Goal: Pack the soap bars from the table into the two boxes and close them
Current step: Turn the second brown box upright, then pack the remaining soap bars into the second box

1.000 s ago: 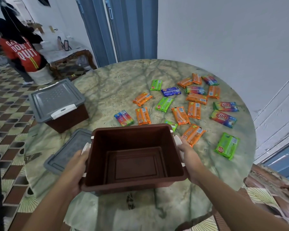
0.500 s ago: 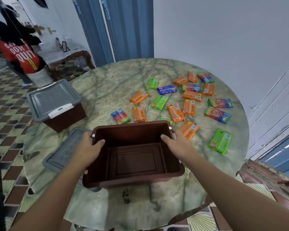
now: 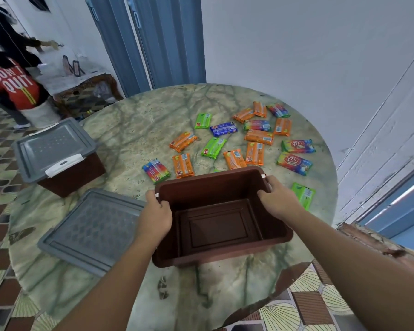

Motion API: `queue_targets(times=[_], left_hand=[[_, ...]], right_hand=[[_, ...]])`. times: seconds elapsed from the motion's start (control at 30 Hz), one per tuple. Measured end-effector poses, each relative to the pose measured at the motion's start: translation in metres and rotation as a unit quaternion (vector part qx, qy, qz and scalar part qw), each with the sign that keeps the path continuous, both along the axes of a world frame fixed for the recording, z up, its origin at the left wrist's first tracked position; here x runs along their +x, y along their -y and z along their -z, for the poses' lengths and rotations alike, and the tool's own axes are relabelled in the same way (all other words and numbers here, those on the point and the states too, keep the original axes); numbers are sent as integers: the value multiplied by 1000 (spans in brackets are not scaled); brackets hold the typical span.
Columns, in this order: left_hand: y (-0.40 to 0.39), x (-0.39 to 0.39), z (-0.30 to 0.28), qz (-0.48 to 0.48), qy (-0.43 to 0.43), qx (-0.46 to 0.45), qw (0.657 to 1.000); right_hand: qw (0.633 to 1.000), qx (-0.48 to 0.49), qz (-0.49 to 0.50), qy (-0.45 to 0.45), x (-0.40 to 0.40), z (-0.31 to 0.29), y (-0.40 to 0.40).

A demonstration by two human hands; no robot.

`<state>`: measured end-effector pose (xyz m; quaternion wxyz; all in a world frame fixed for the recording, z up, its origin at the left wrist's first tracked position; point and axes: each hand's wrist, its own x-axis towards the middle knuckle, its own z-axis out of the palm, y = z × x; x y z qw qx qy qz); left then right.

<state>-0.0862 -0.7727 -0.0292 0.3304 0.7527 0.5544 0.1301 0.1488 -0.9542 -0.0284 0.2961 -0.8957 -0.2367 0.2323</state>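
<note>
Holding an empty brown rectangular plastic box (image 3: 221, 216) by its two short ends, we grip the left rim with our left hand (image 3: 156, 217) and the right rim with our right hand (image 3: 276, 203); the fingers of both curl over the edge, thumbs inside. We cannot tell whether the box rests fully on the round green marbled tabletop (image 3: 134, 134) or hovers just above it.

Its grey plastic lid (image 3: 91, 229) lies flat just left of the box. Farther left stands a second brown box with a grey lid and white latch (image 3: 58, 154), not yet opened. Many wrapped soap bars, orange, green, blue and rainbow, are scattered beyond the open box, none packed.

Risks, as we judge them: an orange wrapped soap bar (image 3: 234, 160) and another orange bar (image 3: 182, 165) lie right at the far rim, and a green wrapped bar (image 3: 303, 195) sits just beside our right hand. Pushing the box forward could trap a bar beneath it, leaving the box tilted, or sweep the right-hand bars towards the nearby table edge and onto the floor.
</note>
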Motion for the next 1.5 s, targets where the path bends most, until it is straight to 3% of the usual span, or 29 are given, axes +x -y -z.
queue_targets(times=[0.17, 0.37, 0.5, 0.7, 0.83, 0.93, 1.07, 1.17, 1.33, 1.4, 1.5], left_hand=[[-4, 7, 1, 0, -42, 30, 999], [-11, -5, -3, 49, -76, 18, 996], [-18, -17, -10, 91, -108, -17, 990], [-25, -28, -14, 102, -131, -68, 984], [-31, -25, -21, 121, -182, -92, 972], [-37, -15, -35, 111, -232, -8, 966], [-35, 19, -56, 139, -181, 126, 965], [-29, 56, -66, 207, -136, 164, 955], [-18, 112, -60, 317, -129, 108, 934], [-18, 131, -50, 325, -144, 107, 928], [-23, 154, -34, 321, -163, 88, 929]], right_hand=[[1000, -10, 0, 10, 2, 0, 0], [996, -86, -14, -27, 7, -4, -7], [999, -34, 11, 1, -2, -13, -22], [994, -50, -49, 78, -23, -6, -31], [998, -10, -40, 52, -23, -9, -31], [999, 23, -34, 13, -19, -12, -34], [995, 58, 61, -52, -6, -24, -41], [997, 40, 54, -40, 10, -26, -43], [997, 4, 68, -30, 37, -17, -27], [998, -58, 34, -20, 43, -15, -21], [969, -219, -111, 8, 41, -14, -15]])
